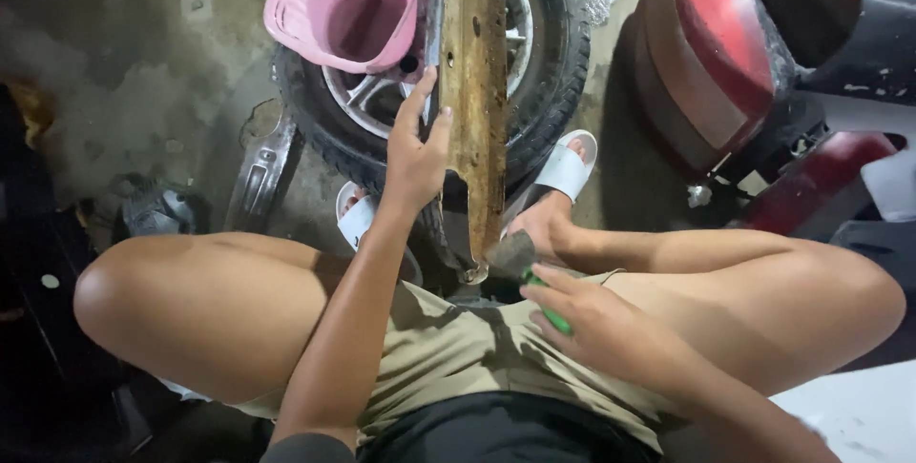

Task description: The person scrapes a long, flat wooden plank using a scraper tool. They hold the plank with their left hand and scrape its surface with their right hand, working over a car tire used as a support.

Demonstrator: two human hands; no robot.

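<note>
A long rusty metal strip (pixel 474 72) stands upright between my knees, leaning over a car wheel (pixel 544 53) that lies flat on the floor. My left hand (pixel 416 153) grips the strip's left edge about halfway down. My right hand (pixel 592 325) is closed on a green-handled tool (pixel 546 303) whose dark metal head (pixel 510 253) sits at the strip's lower end. I am seated with bare knees spread, feet in white sandals (pixel 565 169).
A pink plastic basket (pixel 339 0) rests on the wheel's left side. A red car body panel (pixel 711 53) and dark parts stand at the right. A curved dark trim piece (pixel 262 177) lies on the wet concrete floor at the left.
</note>
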